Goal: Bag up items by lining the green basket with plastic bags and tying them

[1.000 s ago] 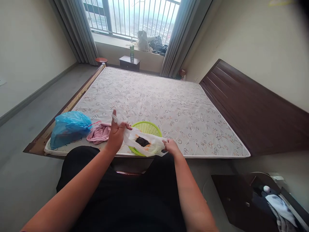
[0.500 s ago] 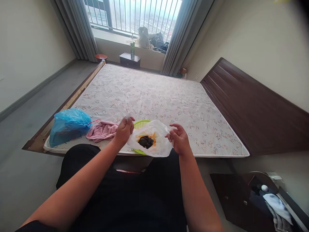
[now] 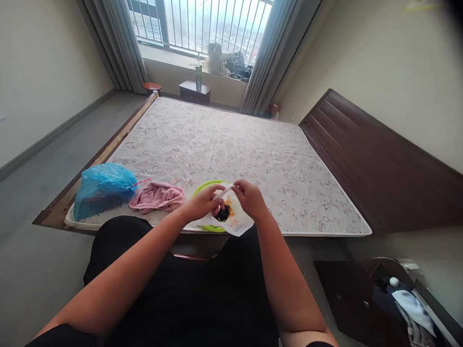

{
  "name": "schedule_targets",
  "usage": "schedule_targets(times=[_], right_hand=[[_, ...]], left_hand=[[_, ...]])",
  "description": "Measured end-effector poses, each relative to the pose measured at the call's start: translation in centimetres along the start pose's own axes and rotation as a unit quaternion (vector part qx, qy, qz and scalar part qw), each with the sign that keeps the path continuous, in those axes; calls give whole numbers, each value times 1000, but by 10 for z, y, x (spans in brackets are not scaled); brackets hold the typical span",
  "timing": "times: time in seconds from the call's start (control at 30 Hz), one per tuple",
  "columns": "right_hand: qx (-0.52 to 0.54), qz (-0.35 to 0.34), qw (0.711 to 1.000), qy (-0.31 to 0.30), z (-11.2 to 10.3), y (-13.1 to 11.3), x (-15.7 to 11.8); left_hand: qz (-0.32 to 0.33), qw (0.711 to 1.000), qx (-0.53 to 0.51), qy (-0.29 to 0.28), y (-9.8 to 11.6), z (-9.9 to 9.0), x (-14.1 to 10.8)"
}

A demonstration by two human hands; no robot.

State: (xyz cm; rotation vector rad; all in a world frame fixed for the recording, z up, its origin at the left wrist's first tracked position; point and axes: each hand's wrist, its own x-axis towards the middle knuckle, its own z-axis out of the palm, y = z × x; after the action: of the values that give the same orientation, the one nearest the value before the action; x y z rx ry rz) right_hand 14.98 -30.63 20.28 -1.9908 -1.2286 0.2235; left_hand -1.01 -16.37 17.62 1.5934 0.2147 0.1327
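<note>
A white plastic bag (image 3: pixel 240 222) sits in a lime-green basket (image 3: pixel 207 185) at the near edge of the mattress. Inside the bag lies a dark lump (image 3: pixel 223 213) with orange stains around it. My left hand (image 3: pixel 205 202) is closed on the bag's rim from the left, some fingers hanging over the opening. Opposite it, my right hand (image 3: pixel 247 195) pinches the rim at the top. The two hands nearly meet, with a stretch of rim between them. Left of the basket are a crumpled pink towel (image 3: pixel 157 196) and a blue plastic bag (image 3: pixel 104 188).
The letter-printed mattress (image 3: pixel 224 140) lies on a wooden bed frame with a dark headboard (image 3: pixel 383 159) at right. A small nightstand (image 3: pixel 194 91) with a green bottle (image 3: pixel 198 77) stands beyond. At lower right, clothes (image 3: pixel 412 308) rest on a dark cabinet (image 3: pixel 336 289).
My hands have come together over the bag, the left moving right and the right moving left. The bag's mouth, spread wide before, is drawn narrower, and its rim is stretched between the fingers.
</note>
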Motion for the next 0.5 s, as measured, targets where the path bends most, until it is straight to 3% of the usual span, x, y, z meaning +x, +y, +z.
schedule_targets(times=[0.1,0.2,0.27,0.37,0.5], right_hand=[[20,51,994,94,0,8,1],[52,65,992,97,1,9,-1],[109,73,988,77,1,5,-4],[205,51,977,-39,-6,-12,-10],[137,-53,942,-301,-17,-46,-12]], left_hand=[[45,999,-12,13,-4,6,-10],[47,991,118,-46,-6,3,-15],[40,979,199,-23,-6,0,-14],[54,972,214,81,-6,1,-8],[105,983,138,60,-5,16,-1]])
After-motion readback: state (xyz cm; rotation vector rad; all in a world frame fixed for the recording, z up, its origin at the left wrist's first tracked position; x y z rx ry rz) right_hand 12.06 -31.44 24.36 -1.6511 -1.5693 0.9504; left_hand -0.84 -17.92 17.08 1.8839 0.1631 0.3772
